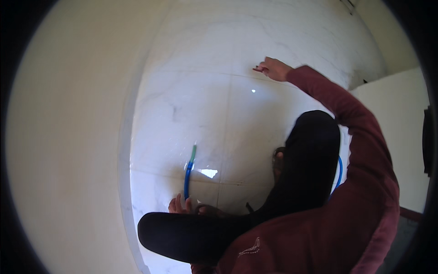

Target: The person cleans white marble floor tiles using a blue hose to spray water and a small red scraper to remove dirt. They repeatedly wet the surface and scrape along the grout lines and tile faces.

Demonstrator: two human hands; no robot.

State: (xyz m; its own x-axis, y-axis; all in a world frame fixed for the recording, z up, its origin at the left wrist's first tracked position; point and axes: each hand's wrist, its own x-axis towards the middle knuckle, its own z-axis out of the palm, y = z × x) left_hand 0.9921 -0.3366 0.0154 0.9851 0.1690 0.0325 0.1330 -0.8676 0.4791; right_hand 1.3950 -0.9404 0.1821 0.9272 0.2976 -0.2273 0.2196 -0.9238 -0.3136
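A blue hose (187,182) with a translucent green end piece (193,153) points away from me over the tiled floor. My left hand (179,205) is low in the view beside my left knee, its fingers closed around the hose; the knee hides part of the hand. Far forward and to the right, my right hand (275,69) reaches out over the floor, fingers drawn together. A small dark reddish bit shows at its fingertips, too small to name. Shiny specks, like water drops, lie around the hose's green end.
The white marbled floor (200,100) has bright reflections. A pale wall (77,137) runs along the left. Another length of blue hose (340,171) shows right of my right knee. A white panel (392,123) stands at the right. My sandaled foot (278,162) rests on the floor.
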